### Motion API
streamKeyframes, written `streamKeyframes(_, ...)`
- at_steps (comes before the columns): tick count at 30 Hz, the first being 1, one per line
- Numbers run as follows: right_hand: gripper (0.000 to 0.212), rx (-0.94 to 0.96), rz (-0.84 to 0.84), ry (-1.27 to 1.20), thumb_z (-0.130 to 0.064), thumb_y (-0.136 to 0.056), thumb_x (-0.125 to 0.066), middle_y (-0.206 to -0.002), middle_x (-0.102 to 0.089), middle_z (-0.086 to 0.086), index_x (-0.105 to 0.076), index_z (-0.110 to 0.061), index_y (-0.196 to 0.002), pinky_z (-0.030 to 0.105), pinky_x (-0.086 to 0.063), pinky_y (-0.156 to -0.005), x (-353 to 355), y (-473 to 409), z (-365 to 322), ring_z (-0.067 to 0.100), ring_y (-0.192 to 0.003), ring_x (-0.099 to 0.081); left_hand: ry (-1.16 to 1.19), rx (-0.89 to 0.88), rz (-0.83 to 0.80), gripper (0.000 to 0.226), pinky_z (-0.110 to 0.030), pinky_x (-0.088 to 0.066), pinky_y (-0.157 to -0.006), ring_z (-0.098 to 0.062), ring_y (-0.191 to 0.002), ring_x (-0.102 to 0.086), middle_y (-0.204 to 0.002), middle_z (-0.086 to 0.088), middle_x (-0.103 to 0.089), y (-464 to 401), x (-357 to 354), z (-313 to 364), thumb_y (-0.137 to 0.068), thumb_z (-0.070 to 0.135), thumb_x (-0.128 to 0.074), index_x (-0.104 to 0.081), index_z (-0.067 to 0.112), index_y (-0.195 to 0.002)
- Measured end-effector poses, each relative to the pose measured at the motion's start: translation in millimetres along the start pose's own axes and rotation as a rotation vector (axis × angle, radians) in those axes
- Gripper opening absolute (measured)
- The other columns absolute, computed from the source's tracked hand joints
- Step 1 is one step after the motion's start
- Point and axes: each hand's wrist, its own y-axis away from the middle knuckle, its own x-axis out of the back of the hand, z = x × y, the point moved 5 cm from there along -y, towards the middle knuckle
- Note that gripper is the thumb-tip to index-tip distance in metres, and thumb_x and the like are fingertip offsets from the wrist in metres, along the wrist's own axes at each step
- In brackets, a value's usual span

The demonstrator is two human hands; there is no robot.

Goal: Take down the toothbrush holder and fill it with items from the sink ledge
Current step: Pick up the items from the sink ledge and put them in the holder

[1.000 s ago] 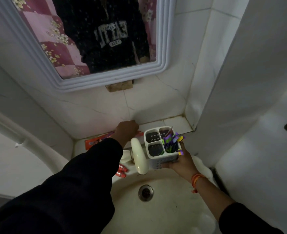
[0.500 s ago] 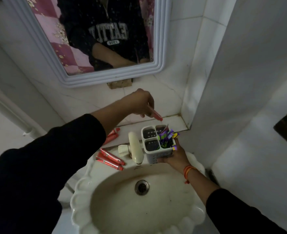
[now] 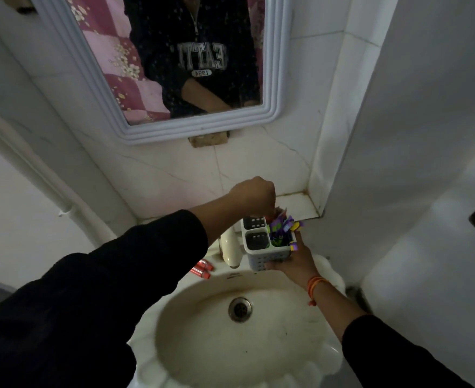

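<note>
- A pale pipe (image 3: 32, 175) runs slantwise down the left wall, smooth and round.
- A mirror (image 3: 172, 65) in a ribbed white frame fills the upper centre, over glossy veined tiles.
- Left sleeve (image 3: 91, 289), dark soft cloth, crosses from lower left toward centre.
- Two red tubes (image 3: 202, 268) lie on the ledge just right of the sleeve, glossy and slim, partly hidden.
- Left hand (image 3: 254, 196) sits right of centre, fingers curled tight and pointing down, pinching a thin reddish item (image 3: 278, 212) at the holder's back compartment; most of the item is hidden.
- A cream, rounded tap (image 3: 229, 247) stands just left of the holder.
- The holder (image 3: 267, 249), white perforated plastic, boxy with square compartments, is held above the basin's back rim; coloured sticks (image 3: 282, 229) fill its right side.
- Right hand (image 3: 293, 261) grips the holder from below and right, an orange thread (image 3: 316, 284) around the wrist.
- The basin (image 3: 309, 368), scalloped ceramic with a metal drain (image 3: 240, 309), fills the lower centre.
</note>
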Motion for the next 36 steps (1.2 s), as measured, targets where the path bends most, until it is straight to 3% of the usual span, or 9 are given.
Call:
streamKeyframes(4,0.107,-0.011,0.015,0.006,0.011,-0.048,-0.091,-0.129,-0.063,0.009,-0.043,-0.012,-0.141,0.038,-0.053,-0.096,1,-3,9,0.024,-0.118,-0.059,0.224,0.066,-0.031,0.028,-0.035,-0.061,-0.093,-0.022,-0.097,-0.077,-0.099,-0.006,-0.082,-2,7,-33,-0.093,0.03,-0.072,-0.083,0.008,-0.106)
streamKeyframes(9,0.104,-0.014,-0.002,0.045,0.002,-0.049,-0.095,-0.116,-0.067,-0.001,-0.045,-0.011,-0.139,0.005,-0.049,-0.075,1,-8,20,0.012,-0.106,-0.064,0.249,0.202,0.026,0.024,-0.035,-0.06,-0.095,-0.028,-0.097,-0.078,-0.103,-0.014,-0.082,6,-2,-109,-0.088,0.012,-0.07,-0.082,0.001,-0.106)
streamKeyframes(12,0.102,-0.005,-0.011,0.04,0.005,-0.05,-0.093,-0.115,-0.068,-0.005,-0.043,-0.009,-0.138,0.009,-0.05,-0.08,-1,-11,22,-0.002,-0.101,-0.065,0.158,0.278,0.0,0.033,-0.032,-0.053,-0.104,-0.031,-0.118,-0.07,-0.126,-0.014,-0.074,17,-28,-153,-0.091,0.013,-0.069,-0.076,0.003,-0.122)
streamKeyframes(14,0.1,-0.01,-0.009,0.045,0.006,-0.051,-0.093,-0.118,-0.068,-0.001,-0.044,-0.01,-0.137,0.017,-0.052,-0.085,-1,-13,25,0.009,-0.107,-0.065,0.126,0.335,-0.035,0.038,-0.033,-0.053,-0.106,-0.032,-0.125,-0.066,-0.136,-0.015,-0.068,22,-48,-174,-0.098,0.017,-0.063,-0.068,0.003,-0.133)
streamKeyframes(19,0.096,-0.048,0.022,0.05,0.005,-0.049,-0.094,-0.114,-0.068,-0.007,-0.048,-0.022,-0.129,0.041,-0.053,-0.095,0,-17,39,0.007,-0.102,-0.065,0.065,0.402,-0.041,0.044,-0.039,-0.055,-0.101,-0.034,-0.119,-0.068,-0.134,-0.018,-0.066,25,-88,-202,-0.105,0.034,-0.055,-0.063,0.004,-0.136)
streamKeyframes(26,0.092,-0.09,0.006,-0.006,0.006,-0.048,-0.093,-0.12,-0.07,0.007,-0.053,-0.014,-0.128,0.062,-0.05,-0.097,0,-24,53,0.029,-0.114,-0.065,-0.274,0.168,-0.029,0.055,-0.043,-0.047,-0.115,-0.034,-0.14,-0.054,-0.16,-0.015,-0.046,18,-115,-207,-0.108,0.033,-0.049,-0.04,0.015,-0.159)
streamKeyframes(29,0.092,-0.078,0.008,-0.01,0.01,-0.05,-0.091,-0.119,-0.07,0.008,-0.051,-0.013,-0.129,0.059,-0.05,-0.099,0,-22,49,0.028,-0.113,-0.065,-0.155,0.184,0.051,0.053,-0.039,-0.048,-0.104,-0.033,-0.129,-0.062,-0.149,-0.011,-0.059,27,-103,-209,-0.105,0.03,-0.05,-0.04,0.021,-0.156)
streamKeyframes(32,0.089,-0.045,0.026,0.047,0.006,-0.049,-0.093,-0.112,-0.071,-0.001,-0.053,-0.016,-0.126,0.043,-0.052,-0.096,0,-18,40,0.017,-0.106,-0.067,-0.045,0.164,0.098,0.04,-0.035,-0.05,-0.078,-0.029,-0.101,-0.07,-0.112,-0.007,-0.072,29,-81,-191,-0.102,0.044,-0.053,-0.051,0.024,-0.137)
streamKeyframes(36,0.087,-0.033,0.024,0.074,0.005,-0.049,-0.094,-0.108,-0.072,-0.005,-0.054,-0.016,-0.124,0.034,-0.051,-0.092,-2,-15,31,0.012,-0.1,-0.066,-0.031,0.113,0.035,0.042,-0.034,-0.054,-0.079,-0.024,-0.098,-0.065,-0.107,-0.003,-0.069,22,-45,-162,-0.089,0.055,-0.069,-0.073,0.024,-0.117)
